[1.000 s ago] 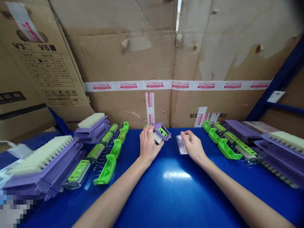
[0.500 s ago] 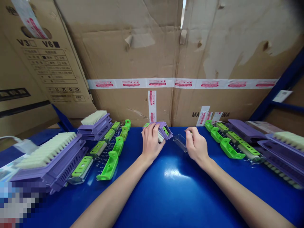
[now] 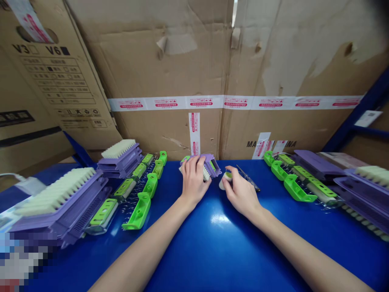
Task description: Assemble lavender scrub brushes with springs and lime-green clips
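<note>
Brush unit, purple with pale bristles [image 3: 214, 164], sits near the far edge of the blue table [image 3: 194, 247], roughly mid-width, just in front of the cardboard wall [image 3: 167, 77]. Left hand [image 3: 193, 177] has it: fingers draped over the top, close together, thumb along the bristle side near the right end. Bit of green shows at its left end, past the knuckles.

Right hand [image 3: 242, 194] is just right of it, apart from the unit. Thumb and index pinch a small pale block with green top [image 3: 222, 183]; remaining fingers mostly hidden, can't tell how they curl. Slim item [image 3: 248, 178] lies behind that hand, slanted; too small to ID.

Left side: row of green brackets [image 3: 140, 213], then green-topped clear-cased pieces [image 3: 105, 211], then stacked purple housings [image 3: 60, 221] with bristle pads up. Right side similar: green brackets [image 3: 299, 191], green-topped strips [image 3: 316, 184], purple housings [image 3: 363, 198] outermost. White plug [image 3: 33, 185] at far left, cable attached.
</note>
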